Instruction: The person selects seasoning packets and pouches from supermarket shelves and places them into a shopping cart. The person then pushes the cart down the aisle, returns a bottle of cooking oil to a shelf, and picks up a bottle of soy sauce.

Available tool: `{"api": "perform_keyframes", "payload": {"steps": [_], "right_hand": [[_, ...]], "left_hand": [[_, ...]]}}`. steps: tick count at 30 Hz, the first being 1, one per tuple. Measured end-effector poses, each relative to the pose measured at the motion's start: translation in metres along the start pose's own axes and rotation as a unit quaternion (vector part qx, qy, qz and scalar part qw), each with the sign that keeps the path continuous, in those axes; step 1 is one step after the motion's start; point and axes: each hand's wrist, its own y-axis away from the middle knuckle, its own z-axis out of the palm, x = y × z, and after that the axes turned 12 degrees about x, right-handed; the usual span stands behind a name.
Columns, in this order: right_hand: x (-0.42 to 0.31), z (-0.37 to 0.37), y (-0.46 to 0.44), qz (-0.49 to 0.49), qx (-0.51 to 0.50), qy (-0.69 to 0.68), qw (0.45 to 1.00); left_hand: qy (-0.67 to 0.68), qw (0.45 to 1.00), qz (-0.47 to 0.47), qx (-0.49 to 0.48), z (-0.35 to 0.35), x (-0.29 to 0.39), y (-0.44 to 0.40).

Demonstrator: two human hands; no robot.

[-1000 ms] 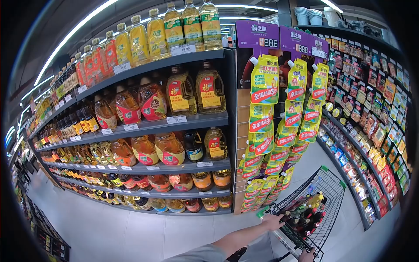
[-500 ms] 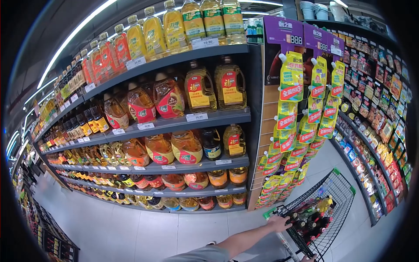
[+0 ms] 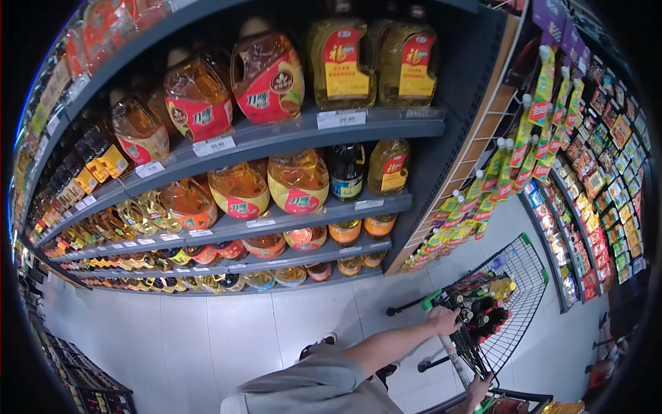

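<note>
My left hand is wrapped around the left end of the handle of a wire shopping cart with green corners. On the handle's other end, near the bottom of the view, my right hand is closed, partly cut off by the dark cart frame. Inside the cart lie several dark bottles with red caps. A yellow bottle rests among them, farther from the handle.
Left of the cart, shelves hold large cooking oil bottles with price tags. Yellow-green pouches hang at the shelf's end. A rack of small packets lines the right side. Pale floor tiles run below; another cart edge shows at the bottom.
My view has tilted down and come closer to the oil shelves. More of my body and the right hand now show. Both hands stay at the cart handle.
</note>
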Motion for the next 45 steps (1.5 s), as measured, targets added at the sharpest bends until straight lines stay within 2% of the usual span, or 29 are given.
{"api": "perform_keyframes", "payload": {"steps": [3, 5, 7, 9, 10, 12, 13, 15, 18, 26, 31, 36, 40, 45], "right_hand": [[0.002, 0.009, 0.026, -0.009, 0.014, -0.007, 1.000], [-0.015, -0.001, 0.054, 0.027, 0.016, 0.004, 0.999], [0.008, 0.022, 0.059, 0.030, 0.040, -0.026, 0.998], [-0.013, 0.009, 0.083, 0.051, 0.030, -0.005, 0.998], [-0.016, 0.010, 0.088, 0.073, 0.009, -0.014, 0.997], [-0.003, 0.021, 0.102, 0.060, 0.032, -0.068, 0.995], [-0.047, -0.008, 0.121, 0.124, 0.017, 0.027, 0.992], [-0.028, 0.008, 0.127, 0.117, 0.027, 0.013, 0.993], [-0.050, -0.011, 0.150, 0.151, -0.010, 0.051, 0.987], [-0.049, -0.011, 0.200, 0.127, -0.009, 0.041, 0.991], [-0.048, -0.014, 0.234, 0.122, -0.021, 0.022, 0.992], [-0.036, -0.011, 0.274, 0.064, -0.011, -0.017, 0.998], [-0.029, -0.010, 0.305, 0.055, -0.022, -0.034, 0.998], [-0.026, -0.013, 0.348, 0.051, -0.030, -0.026, 0.998]], "left_hand": [[0.014, 0.999, 0.025, 0.024, 0.009, -0.018, 0.013], [0.015, 1.000, 0.023, 0.000, -0.008, -0.023, 0.026], [0.013, 0.999, 0.024, -0.032, -0.024, -0.028, 0.034], [0.020, 0.999, 0.022, -0.030, -0.029, -0.038, 0.044], [0.025, 0.999, 0.015, -0.037, -0.033, -0.044, 0.048], [0.024, 0.996, 0.008, -0.085, -0.056, -0.042, 0.056], [0.019, 0.996, 0.012, -0.083, -0.056, -0.044, 0.060], [0.001, 0.997, 0.024, -0.078, -0.058, -0.048, 0.066], [-0.042, 0.994, 0.033, -0.094, -0.064, -0.052, 0.075], [-0.058, 0.994, 0.063, -0.065, -0.072, -0.070, 0.112], [-0.078, 0.992, 0.045, -0.084, -0.088, -0.075, 0.138], [-0.066, 0.995, 0.010, -0.072, -0.084, -0.086, 0.170], [-0.061, 0.997, 0.030, -0.041, -0.073, -0.104, 0.191], [-0.122, 0.991, 0.024, -0.041, -0.094, -0.101, 0.235]]}}
